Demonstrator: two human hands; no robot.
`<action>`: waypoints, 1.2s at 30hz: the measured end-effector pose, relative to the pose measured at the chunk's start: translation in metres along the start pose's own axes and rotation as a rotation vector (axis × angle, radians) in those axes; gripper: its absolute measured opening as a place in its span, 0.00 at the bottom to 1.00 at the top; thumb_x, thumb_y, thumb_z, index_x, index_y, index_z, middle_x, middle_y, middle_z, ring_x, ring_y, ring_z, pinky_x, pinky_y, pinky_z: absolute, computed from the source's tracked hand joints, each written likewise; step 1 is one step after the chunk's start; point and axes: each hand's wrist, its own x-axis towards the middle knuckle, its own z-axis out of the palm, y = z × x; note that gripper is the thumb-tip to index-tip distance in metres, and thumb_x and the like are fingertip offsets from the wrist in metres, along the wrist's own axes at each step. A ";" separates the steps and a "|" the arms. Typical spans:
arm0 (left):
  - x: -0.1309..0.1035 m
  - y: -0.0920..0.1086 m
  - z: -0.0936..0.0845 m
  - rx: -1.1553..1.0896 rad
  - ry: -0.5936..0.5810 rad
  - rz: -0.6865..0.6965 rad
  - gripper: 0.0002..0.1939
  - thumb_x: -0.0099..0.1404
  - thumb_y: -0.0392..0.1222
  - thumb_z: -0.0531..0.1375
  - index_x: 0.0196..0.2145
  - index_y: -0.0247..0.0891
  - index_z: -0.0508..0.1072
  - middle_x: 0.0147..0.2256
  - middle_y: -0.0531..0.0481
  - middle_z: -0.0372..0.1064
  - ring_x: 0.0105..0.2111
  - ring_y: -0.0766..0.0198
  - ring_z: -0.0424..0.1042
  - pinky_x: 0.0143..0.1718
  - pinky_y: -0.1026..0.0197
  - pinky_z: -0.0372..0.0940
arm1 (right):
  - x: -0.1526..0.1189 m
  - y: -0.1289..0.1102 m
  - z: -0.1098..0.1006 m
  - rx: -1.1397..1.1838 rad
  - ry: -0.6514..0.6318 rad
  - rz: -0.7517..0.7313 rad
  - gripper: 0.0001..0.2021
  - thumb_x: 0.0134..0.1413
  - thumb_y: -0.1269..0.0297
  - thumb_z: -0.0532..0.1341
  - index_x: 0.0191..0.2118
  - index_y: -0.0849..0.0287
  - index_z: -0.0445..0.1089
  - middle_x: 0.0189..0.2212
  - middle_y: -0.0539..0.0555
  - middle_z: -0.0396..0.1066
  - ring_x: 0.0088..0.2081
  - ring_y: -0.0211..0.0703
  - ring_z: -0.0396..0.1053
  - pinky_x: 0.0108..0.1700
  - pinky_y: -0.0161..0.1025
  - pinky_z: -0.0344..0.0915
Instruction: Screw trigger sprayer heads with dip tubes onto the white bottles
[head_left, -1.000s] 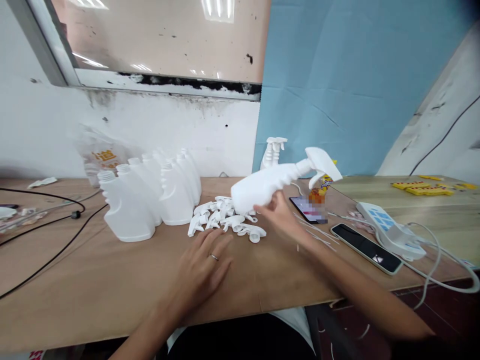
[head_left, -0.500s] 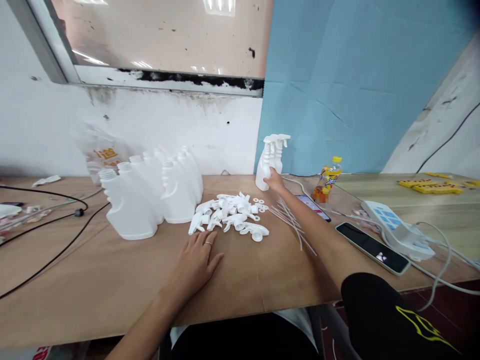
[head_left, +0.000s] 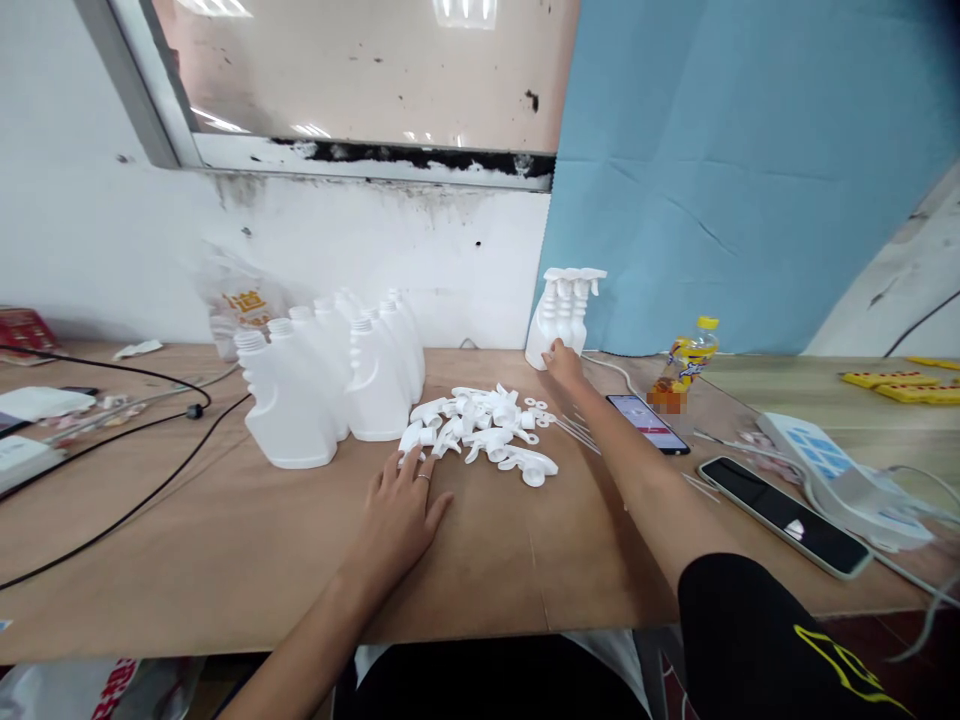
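Observation:
My right hand [head_left: 564, 364] reaches far forward, its fingers bent against the lower part of a white spray bottle [head_left: 549, 322]. That bottle stands upright in a row of several with trigger heads on, at the foot of the blue sheet. The hand partly hides the bottles' lower bodies. My left hand [head_left: 405, 508] lies flat on the table with its fingers spread and a ring on one. Its fingertips are at the near left edge of a pile of white trigger spray heads [head_left: 487, 418]. Small white rings [head_left: 538, 412] lie beside the pile.
Open-necked white bottles [head_left: 291, 420] stand in rows at the left. Thin white tubes [head_left: 577, 432] lie partly under my right forearm. A lit phone [head_left: 646, 424], a drink bottle [head_left: 684, 362], a dark phone [head_left: 784, 515] and a power strip [head_left: 840, 480] are at the right. Black cables [head_left: 142, 500] cross the left side.
The view has turned slightly left. My right hand sits lower on the bottles, and the capped spray bottles now show in a more even row. My left hand stays flat.

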 end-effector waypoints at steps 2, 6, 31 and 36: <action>0.000 0.000 -0.005 0.001 0.011 -0.002 0.21 0.70 0.46 0.56 0.57 0.35 0.68 0.58 0.35 0.64 0.58 0.41 0.62 0.53 0.42 0.63 | -0.008 0.003 -0.005 -0.007 -0.029 -0.028 0.17 0.62 0.68 0.57 0.55 0.66 0.66 0.45 0.68 0.74 0.47 0.55 0.71 0.46 0.42 0.64; -0.002 0.001 -0.013 -0.011 0.012 -0.028 0.17 0.68 0.44 0.58 0.51 0.34 0.70 0.49 0.38 0.68 0.48 0.46 0.67 0.48 0.46 0.65 | -0.032 0.009 -0.016 0.029 -0.174 -0.192 0.11 0.59 0.71 0.58 0.43 0.66 0.76 0.40 0.63 0.78 0.43 0.50 0.74 0.45 0.38 0.65; -0.010 0.010 -0.039 -0.490 -0.331 -0.130 0.13 0.70 0.50 0.55 0.34 0.39 0.70 0.34 0.48 0.74 0.36 0.55 0.73 0.38 0.56 0.63 | -0.154 -0.024 -0.098 0.308 -0.075 -0.656 0.06 0.60 0.71 0.62 0.35 0.59 0.77 0.34 0.54 0.76 0.36 0.44 0.71 0.42 0.39 0.65; -0.013 0.038 -0.027 -0.896 -0.357 -0.014 0.12 0.67 0.50 0.58 0.44 0.41 0.69 0.45 0.50 0.75 0.46 0.57 0.73 0.47 0.58 0.65 | -0.258 -0.043 -0.115 0.456 -0.057 -0.794 0.07 0.65 0.72 0.59 0.42 0.56 0.74 0.39 0.53 0.76 0.42 0.44 0.72 0.48 0.43 0.65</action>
